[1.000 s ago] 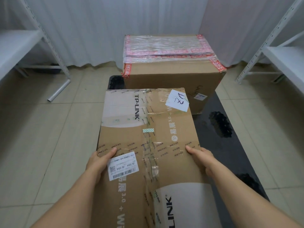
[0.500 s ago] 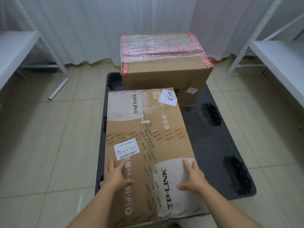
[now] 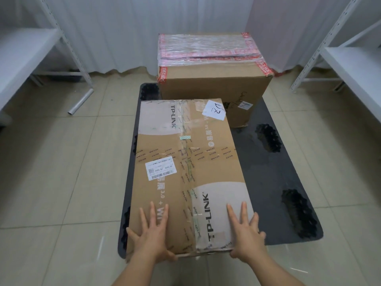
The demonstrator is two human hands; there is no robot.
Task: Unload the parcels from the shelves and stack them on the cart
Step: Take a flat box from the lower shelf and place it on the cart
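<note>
A long brown TP-LINK carton (image 3: 185, 162) lies flat on the left half of the black cart platform (image 3: 274, 182). My left hand (image 3: 153, 236) lies on the carton's near left corner, fingers spread straight on the top and thumb at the near edge. My right hand (image 3: 246, 232) lies the same way on the near right corner, thumb under the edge. Behind it stands a bigger brown box (image 3: 212, 79) wrapped in clear film with red tape, at the far end of the cart; the carton's far end reaches its front.
White metal shelving stands at the left (image 3: 24, 48) and at the right (image 3: 354, 65), both boards bare. A loose white tube (image 3: 80, 102) lies on the tiled floor by the left rack. White curtains close off the back.
The carton has gone down onto the cart. My hands slid from its mid sides back to its near end and now lie on the near corners.
</note>
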